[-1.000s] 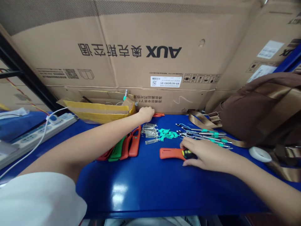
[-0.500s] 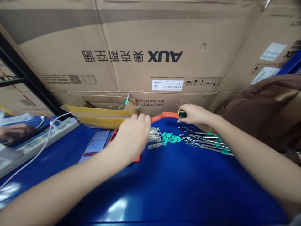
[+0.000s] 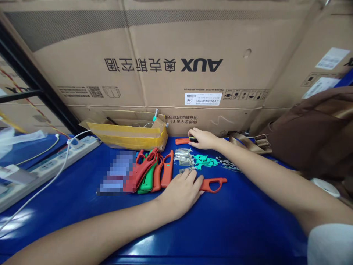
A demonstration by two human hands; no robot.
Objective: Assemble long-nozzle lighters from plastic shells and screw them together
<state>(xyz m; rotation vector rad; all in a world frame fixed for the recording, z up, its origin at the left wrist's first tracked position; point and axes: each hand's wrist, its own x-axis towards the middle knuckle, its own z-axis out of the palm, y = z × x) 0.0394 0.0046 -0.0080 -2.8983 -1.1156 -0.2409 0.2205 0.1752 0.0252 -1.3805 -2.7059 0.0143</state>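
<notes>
My left hand (image 3: 180, 193) is low over the blue table, its fingers on the end of an orange lighter casing (image 3: 205, 185) with a trigger loop. At the back, my right hand (image 3: 204, 138) is closed round a black-and-yellow handled tool (image 3: 193, 139), whose working end is hidden. An orange plastic piece (image 3: 182, 141) lies against those fingers. Between the hands are clear, metal-ended lighter inserts (image 3: 184, 156) and a pile of small teal triggers (image 3: 206, 162). Several red, orange and green casings (image 3: 167, 171) lie left of them. Thin metal rods with wires (image 3: 230, 164) are partly under my right forearm.
A yellow-taped carton (image 3: 127, 137) stands at the back left, before a large cardboard wall (image 3: 165, 33). A pixelated phone (image 3: 117, 173) lies beside the casings. The white power strip (image 3: 56, 162) and cable are at left; a brown bag (image 3: 309, 129) is at right.
My left hand has come down toward me and to the right, with an orange casing at its fingers. My right hand has moved slightly left, still holding the tool. The casings are uncovered.
</notes>
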